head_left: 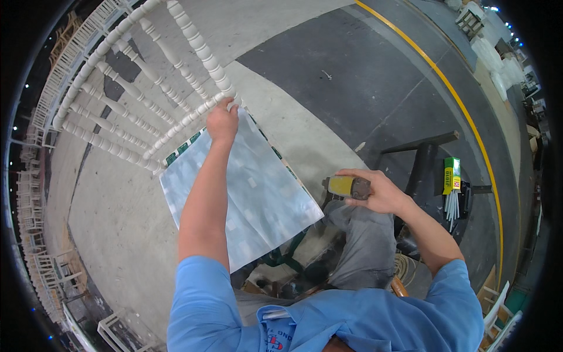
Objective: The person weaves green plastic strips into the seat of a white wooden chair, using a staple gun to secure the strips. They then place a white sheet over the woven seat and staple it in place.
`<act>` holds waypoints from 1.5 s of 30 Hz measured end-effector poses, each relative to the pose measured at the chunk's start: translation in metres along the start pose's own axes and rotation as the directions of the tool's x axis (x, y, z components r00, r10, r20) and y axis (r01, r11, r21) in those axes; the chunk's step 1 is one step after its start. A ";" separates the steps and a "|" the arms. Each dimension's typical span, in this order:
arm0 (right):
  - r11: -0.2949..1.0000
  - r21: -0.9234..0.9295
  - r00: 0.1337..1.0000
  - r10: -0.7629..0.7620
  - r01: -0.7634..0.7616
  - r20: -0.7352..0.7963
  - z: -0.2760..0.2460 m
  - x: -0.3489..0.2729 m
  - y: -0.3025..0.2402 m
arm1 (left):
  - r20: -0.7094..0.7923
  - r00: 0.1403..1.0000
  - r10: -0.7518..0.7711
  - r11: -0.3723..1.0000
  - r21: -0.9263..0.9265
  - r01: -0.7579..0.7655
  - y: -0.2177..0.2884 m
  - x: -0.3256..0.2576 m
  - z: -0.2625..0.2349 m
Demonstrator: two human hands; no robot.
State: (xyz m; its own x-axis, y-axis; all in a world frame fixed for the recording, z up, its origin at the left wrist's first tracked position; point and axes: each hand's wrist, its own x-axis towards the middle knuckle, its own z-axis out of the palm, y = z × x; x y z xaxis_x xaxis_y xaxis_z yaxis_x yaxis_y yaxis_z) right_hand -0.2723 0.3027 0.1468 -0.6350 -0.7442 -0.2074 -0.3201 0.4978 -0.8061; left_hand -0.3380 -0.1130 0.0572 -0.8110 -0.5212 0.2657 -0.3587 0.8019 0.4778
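Note:
A white chair back with turned spindles (pixel 136 61) stands beyond a square surface covered by a pale blue sheet (pixel 258 182). My left hand (pixel 223 121) reaches over this sheet, its fingers closed at the bottom rail of the chair back, near the right corner post. At the right, my right hand (pixel 378 190) grips a yellow-and-grey hand tool (pixel 347 186), held above my knee and just off the sheet's right corner. Its exact kind does not show, and part of it is hidden by my fingers.
A green-and-yellow box (pixel 451 175) with thin pale strips (pixel 451 206) sits on a black support (pixel 425 176) at my right. Green legs (pixel 287 255) show under the sheet. A yellow floor line (pixel 437 67) curves past on the right. Rows of white chairs (pixel 38 217) stand along the left edge.

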 end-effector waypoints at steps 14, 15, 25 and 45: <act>0.982 -0.105 0.956 -0.123 0.156 0.266 -0.013 0.057 -0.022 | 0.309 0.899 0.311 0.924 0.121 -0.362 -0.008 -0.178 0.035; 0.972 -0.154 0.943 -0.122 0.176 0.309 -0.014 0.068 -0.026 | 0.325 0.898 0.296 0.924 0.139 -0.355 -0.007 -0.178 0.036; 0.936 -0.297 0.829 0.007 0.192 0.559 0.008 0.128 -0.030 | 0.303 0.909 0.287 0.944 0.072 -0.322 -0.006 -0.177 0.034; 0.849 -0.450 0.849 0.003 0.278 0.529 0.019 0.195 -0.032 | 0.256 0.916 0.308 0.944 0.037 -0.327 -0.009 -0.177 0.032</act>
State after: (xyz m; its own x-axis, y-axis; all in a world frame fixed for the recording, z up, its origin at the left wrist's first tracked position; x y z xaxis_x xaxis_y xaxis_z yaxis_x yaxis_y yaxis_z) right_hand -0.3724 0.1334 0.1214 -0.1677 -0.8658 -0.4714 -0.7645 0.4161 -0.4924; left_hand -0.2056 -0.0187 -0.0212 -0.9719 -0.1562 0.1762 -0.0904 0.9385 0.3331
